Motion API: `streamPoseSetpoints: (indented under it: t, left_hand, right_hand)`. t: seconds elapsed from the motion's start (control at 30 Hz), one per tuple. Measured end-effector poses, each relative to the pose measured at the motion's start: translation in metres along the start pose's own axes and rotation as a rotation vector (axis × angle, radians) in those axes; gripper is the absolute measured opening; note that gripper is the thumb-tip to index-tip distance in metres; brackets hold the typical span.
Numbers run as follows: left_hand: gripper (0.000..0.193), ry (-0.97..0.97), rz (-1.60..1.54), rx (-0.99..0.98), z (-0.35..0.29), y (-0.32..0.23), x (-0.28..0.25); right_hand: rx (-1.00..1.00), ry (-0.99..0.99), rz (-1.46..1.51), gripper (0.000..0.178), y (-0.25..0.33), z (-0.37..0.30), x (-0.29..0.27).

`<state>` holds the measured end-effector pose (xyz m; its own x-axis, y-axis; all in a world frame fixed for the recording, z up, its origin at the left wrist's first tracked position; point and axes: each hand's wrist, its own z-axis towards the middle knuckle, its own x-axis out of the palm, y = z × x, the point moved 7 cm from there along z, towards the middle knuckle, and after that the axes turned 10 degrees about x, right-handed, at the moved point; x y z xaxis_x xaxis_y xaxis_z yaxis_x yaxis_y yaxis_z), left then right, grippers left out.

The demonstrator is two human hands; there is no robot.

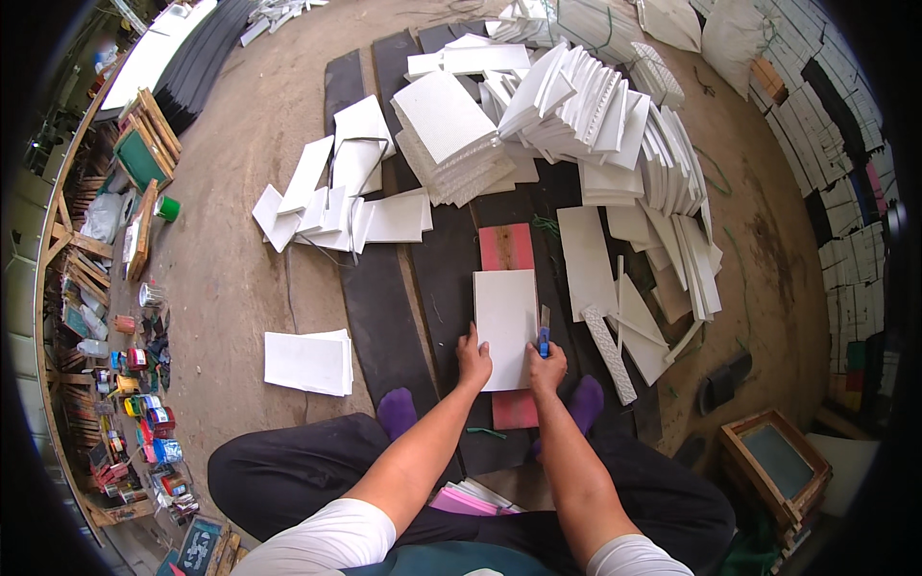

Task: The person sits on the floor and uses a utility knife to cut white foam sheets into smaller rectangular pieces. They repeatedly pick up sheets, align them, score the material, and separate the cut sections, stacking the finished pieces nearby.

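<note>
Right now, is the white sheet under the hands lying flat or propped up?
Flat: the white sheet lies on the red board, pressed by the left hand and right hand.

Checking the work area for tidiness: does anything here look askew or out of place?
The white sheet under both hands lies square on the red board. The white sheets left of it are scattered at odd angles, and a patterned strip lies slanted to the right.
</note>
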<state>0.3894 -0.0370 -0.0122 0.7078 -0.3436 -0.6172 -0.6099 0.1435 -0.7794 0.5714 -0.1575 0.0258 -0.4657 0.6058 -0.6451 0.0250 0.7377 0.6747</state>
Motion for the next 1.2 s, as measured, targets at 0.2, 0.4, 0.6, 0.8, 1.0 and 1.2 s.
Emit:
streamPoseSetpoints:
  t: [0.2,0.4,0.6,0.8,1.0,1.2]
  left_hand:
    - [0.068,0.045,-0.057,-0.042,0.003,-0.001,-0.005]
    - [0.063,0.049,-1.021,-0.244,0.012,-0.009,-0.028]
    - [0.059,-0.071,-0.849,-0.138,0.015,-0.022,-0.096]
    - [0.069,-0.163,-0.89,-0.086,0.02,-0.017,-0.157]
    - [0.052,-0.15,-0.936,-0.112,0.016,-0.02,-0.206]
    - [0.041,-0.245,-1.066,-0.241,-0.004,0.026,-0.253]
  right_hand:
    - [0.041,0.001,-0.074,0.033,0.001,0.002,-0.001]
    - [0.048,0.27,0.381,0.029,-0.01,0.005,0.012]
    - [-0.003,0.503,0.513,0.036,0.07,-0.041,0.011]
    - [-0.217,0.458,0.357,0.047,0.13,-0.075,0.019]
    - [-0.196,0.54,0.208,0.046,0.171,-0.109,0.024]
    - [-0.273,0.72,0.152,0.034,0.188,-0.135,0.063]
